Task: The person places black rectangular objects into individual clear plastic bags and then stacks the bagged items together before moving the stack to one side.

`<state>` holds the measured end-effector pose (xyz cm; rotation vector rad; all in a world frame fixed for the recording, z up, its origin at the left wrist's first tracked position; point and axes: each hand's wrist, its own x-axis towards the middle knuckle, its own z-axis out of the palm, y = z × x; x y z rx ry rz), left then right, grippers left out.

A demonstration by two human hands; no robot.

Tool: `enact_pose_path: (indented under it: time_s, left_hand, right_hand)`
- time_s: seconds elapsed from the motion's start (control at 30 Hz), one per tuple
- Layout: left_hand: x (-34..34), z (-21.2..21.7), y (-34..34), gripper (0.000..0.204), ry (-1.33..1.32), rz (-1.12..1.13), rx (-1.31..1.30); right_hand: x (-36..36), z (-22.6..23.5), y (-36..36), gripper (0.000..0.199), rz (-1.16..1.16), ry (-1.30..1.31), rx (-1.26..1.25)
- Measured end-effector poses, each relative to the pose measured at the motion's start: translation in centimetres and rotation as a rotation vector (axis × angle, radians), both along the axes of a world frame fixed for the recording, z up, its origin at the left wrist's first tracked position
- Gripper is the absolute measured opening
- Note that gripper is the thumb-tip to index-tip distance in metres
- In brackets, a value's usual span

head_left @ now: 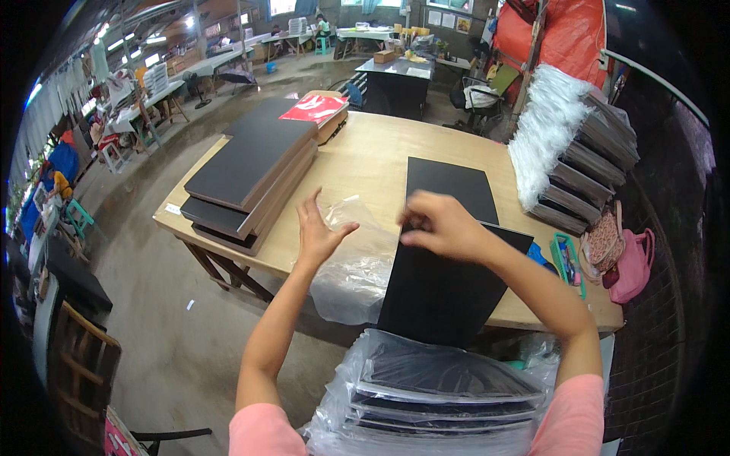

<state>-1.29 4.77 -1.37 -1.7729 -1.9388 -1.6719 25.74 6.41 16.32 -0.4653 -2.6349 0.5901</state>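
Observation:
My left hand (321, 234) is held over a clear plastic bag (353, 262), its thumb and fingers spread apart with nothing between them. The crumpled bag lies on the wooden table (372, 140) and hangs over its near edge. To the right, my right hand (441, 226) is curled above a black board (445, 285), fingers bent toward the thumb. Whether anything sits in that grip is hidden. This board projects past the table's near edge and overlaps another black board (452, 186). Close to my body is a stack of plastic-wrapped black boards (449, 372).
Black boards with brown edges are stacked (251, 163) at the table's left, beside a red-and-white packet (312, 108). Wrapped boards (582, 163) lean in a pile at the right. A green basket (566, 262) and a pink bag (633, 266) sit at the right edge.

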Motion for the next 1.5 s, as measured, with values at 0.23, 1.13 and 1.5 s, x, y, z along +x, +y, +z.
enact_pose_path:
  time_s: [0.23, 1.13, 1.5]
  left_hand:
    - [-0.5, 2.6, 2.0, 0.019, -0.415, -0.378, -0.192]
    - [-0.6, 1.7, 3.2, 0.047, -0.793, -0.533, -0.356]
    - [-6.1, 13.8, -7.0, 0.038, -0.741, -1.195, -0.382]
  right_hand:
    - [-11.8, -4.6, 10.2, 0.052, -0.061, -0.51, 0.071]
    - [-14.8, -7.2, 9.8, 0.034, -0.004, -0.726, 0.205]
    - [-5.4, -1.6, 2.9, 0.046, 0.897, -0.54, -1.119]
